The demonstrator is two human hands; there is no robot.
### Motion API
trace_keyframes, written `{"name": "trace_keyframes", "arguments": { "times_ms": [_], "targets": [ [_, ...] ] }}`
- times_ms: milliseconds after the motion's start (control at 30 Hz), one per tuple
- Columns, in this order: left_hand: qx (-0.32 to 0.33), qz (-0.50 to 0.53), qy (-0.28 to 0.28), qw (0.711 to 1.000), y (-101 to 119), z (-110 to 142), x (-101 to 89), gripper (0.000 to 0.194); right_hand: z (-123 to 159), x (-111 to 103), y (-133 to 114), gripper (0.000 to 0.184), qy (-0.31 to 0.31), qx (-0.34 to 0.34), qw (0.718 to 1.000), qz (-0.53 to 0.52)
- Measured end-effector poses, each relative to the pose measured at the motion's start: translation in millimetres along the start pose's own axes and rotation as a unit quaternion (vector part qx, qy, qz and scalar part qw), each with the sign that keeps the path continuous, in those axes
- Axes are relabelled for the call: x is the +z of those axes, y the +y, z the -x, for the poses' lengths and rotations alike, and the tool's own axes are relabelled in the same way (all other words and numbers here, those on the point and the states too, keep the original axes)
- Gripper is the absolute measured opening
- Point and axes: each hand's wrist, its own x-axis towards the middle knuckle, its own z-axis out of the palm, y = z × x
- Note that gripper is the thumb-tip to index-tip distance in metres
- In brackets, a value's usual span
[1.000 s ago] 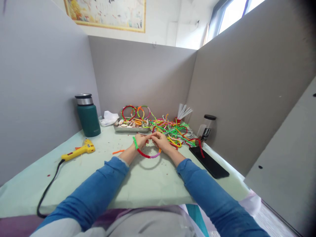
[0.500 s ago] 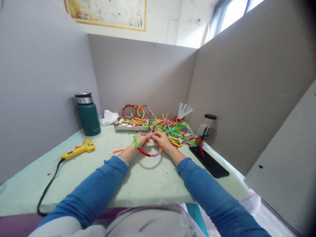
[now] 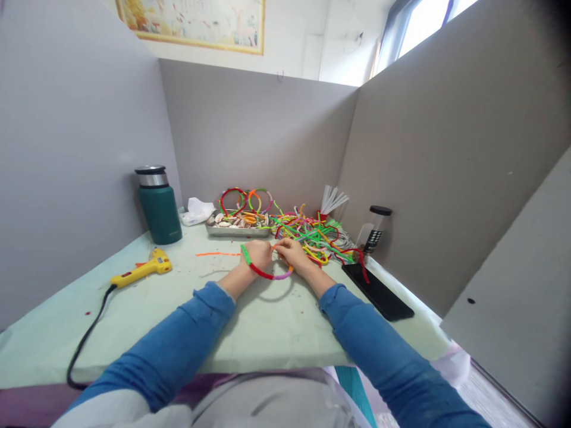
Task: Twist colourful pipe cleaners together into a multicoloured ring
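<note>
My left hand (image 3: pixel 257 254) and my right hand (image 3: pixel 292 252) meet over the pale green tabletop (image 3: pixel 267 324), both closed on a curved hoop (image 3: pixel 266 273) wrapped in green, red and pink pipe cleaner. The hoop bows toward me below the hands. An orange pipe cleaner (image 3: pixel 217 254) sticks out to the left of my left hand, above the table. Just behind my right hand lies a tangled heap of coloured pipe cleaners (image 3: pixel 312 235).
A metal tray (image 3: pixel 237 227) with shells and finished hoops stands at the back. A green flask (image 3: pixel 158 206) is at the back left, a yellow glue gun (image 3: pixel 140 270) with its black cord on the left, a black phone (image 3: pixel 378 292) and a jar (image 3: pixel 373 231) on the right.
The orange pipe cleaner has risen from the table and now stretches out level to the left of my left hand. Both hands stay on the hoop, shifted slightly.
</note>
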Motion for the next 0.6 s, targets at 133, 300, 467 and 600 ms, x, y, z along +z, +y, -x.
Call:
{"name": "trace_keyframes", "arguments": {
  "times_ms": [133, 300, 467, 600],
  "targets": [
    [0.059, -0.097, -0.046, 0.992, 5.0, 2.3, -3.5, 0.025, 1.6, -0.6, -0.7, 0.010, -0.014, 0.014, 1.000, 0.011],
    [0.149, -0.161, -0.082, 0.972, 0.4, 2.1, -5.4, 0.027, 2.4, -3.2, 0.6, 0.010, -0.034, 0.029, 0.998, 0.042],
    [0.174, -0.195, -0.086, 0.961, 0.7, 0.3, -10.9, 0.027, 1.4, -4.8, 0.5, 0.008, -0.045, 0.031, 0.997, 0.051],
    [0.171, -0.200, -0.086, 0.961, 3.9, -0.7, -14.8, 0.028, 1.4, -4.8, 0.3, 0.004, -0.042, 0.025, 0.998, 0.047]
  ]
}}
